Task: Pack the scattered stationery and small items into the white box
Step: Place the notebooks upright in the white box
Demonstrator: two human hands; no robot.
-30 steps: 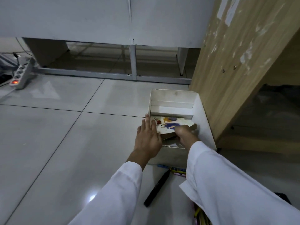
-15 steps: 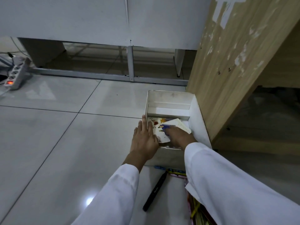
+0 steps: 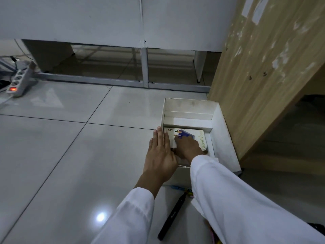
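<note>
The white box (image 3: 226,136) stands open on the tiled floor against a wooden cabinet. A flat pack with a colourful picture and "GreenWood" lettering (image 3: 201,140) lies flat on the box's bottom. My right hand (image 3: 187,147) reaches into the box and presses down on the pack with its fingers. My left hand (image 3: 161,154) lies flat with straight fingers against the box's left wall. A black marker (image 3: 171,217) lies on the floor below the box, between my sleeves, and several coloured pens (image 3: 181,189) show near the box's front wall.
The wooden cabinet (image 3: 260,67) rises right of the box. A grey desk panel with a metal frame (image 3: 144,67) spans the back. A power strip with a red light (image 3: 18,81) sits at the far left. Open tiled floor (image 3: 61,147) spreads to the left.
The pack was tilted above the box in my right hand; now it lies flat on the bottom with my right hand on top. My left hand stayed at the box's left wall.
</note>
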